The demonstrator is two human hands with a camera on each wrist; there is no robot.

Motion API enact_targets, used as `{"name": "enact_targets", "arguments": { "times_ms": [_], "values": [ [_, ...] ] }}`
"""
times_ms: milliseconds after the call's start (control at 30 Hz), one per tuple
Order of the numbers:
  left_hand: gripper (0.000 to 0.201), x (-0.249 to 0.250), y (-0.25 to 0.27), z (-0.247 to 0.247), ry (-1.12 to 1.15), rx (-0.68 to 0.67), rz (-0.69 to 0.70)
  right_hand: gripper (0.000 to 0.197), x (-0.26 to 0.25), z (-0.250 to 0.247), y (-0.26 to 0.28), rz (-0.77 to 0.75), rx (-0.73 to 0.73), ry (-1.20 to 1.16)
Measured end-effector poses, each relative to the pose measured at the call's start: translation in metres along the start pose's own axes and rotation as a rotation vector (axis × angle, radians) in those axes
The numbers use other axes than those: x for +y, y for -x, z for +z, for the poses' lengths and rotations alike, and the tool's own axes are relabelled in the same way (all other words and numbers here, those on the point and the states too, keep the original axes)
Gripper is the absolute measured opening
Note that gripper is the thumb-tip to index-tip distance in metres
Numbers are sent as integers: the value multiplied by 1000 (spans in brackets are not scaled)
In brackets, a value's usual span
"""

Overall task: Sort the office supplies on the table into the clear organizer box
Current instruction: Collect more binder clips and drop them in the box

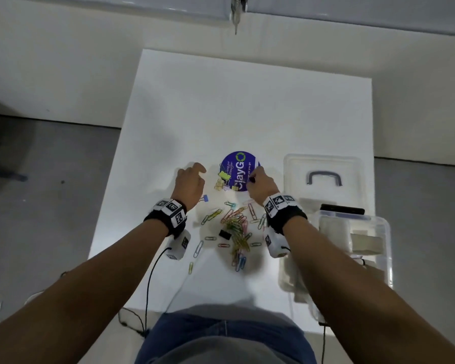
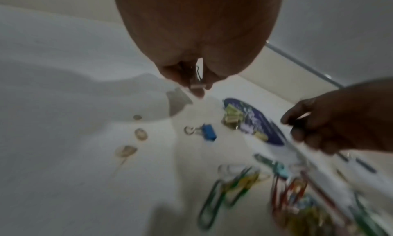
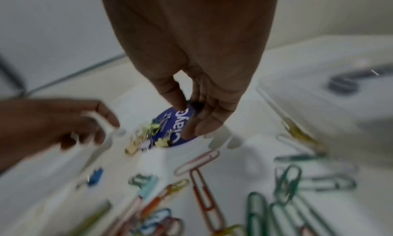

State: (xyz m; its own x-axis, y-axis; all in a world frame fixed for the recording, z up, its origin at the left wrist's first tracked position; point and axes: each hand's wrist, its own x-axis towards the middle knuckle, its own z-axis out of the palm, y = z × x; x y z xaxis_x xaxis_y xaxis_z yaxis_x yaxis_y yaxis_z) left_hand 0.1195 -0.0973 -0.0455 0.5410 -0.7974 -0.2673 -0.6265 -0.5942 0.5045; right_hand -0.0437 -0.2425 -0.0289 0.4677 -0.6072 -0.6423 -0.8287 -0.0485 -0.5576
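Observation:
Several coloured paper clips [image 1: 234, 227] lie heaped on the white table [image 1: 247, 101], with a black binder clip [image 1: 224, 234] among them. Yellow binder clips [image 1: 222, 178] sit on the left edge of a round blue sticker [image 1: 238, 164], and a blue binder clip [image 1: 205, 198] lies beside my left wrist. My left hand [image 1: 192, 177] hovers left of the sticker; in the blurred left wrist view its fingertips pinch a small pale binder clip [image 2: 196, 84]. My right hand [image 1: 258, 179] is over the sticker and pinches a small black thing [image 3: 196, 105], probably a binder clip.
The clear organizer box [image 1: 378, 232] stands open at the table's right edge, with pale items in its compartments. Its clear lid [image 1: 323, 164], with a grey handle, lies flat just behind it. Cables hang off the table's near edge.

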Motion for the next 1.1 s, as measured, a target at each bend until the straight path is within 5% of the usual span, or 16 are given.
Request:
{"name": "enact_targets", "arguments": {
  "times_ms": [100,167,267,433,633,933,1100],
  "values": [
    [24,0,4,4,-107,-31,-14,32,0,-3,2,131,28,-535],
    [17,6,6,8,-63,-51,23,29,-1,-1,5,138,43,-645],
    [24,20,0,12,-28,-96,52,10,-8,12,3,45,25,-445],
    [66,30,-11,13,-242,-320,153,38,-15,44,2,-190,41,226],
    [33,13,-1,13,-276,-334,185,34,-7,45,12,-244,-12,377],
    [22,20,23,6,-36,-281,130,20,12,28,35,-80,84,-350],
    [20,57,44,-18,30,-204,267,15,11,-7,71,-183,113,-418]
  ]
}}
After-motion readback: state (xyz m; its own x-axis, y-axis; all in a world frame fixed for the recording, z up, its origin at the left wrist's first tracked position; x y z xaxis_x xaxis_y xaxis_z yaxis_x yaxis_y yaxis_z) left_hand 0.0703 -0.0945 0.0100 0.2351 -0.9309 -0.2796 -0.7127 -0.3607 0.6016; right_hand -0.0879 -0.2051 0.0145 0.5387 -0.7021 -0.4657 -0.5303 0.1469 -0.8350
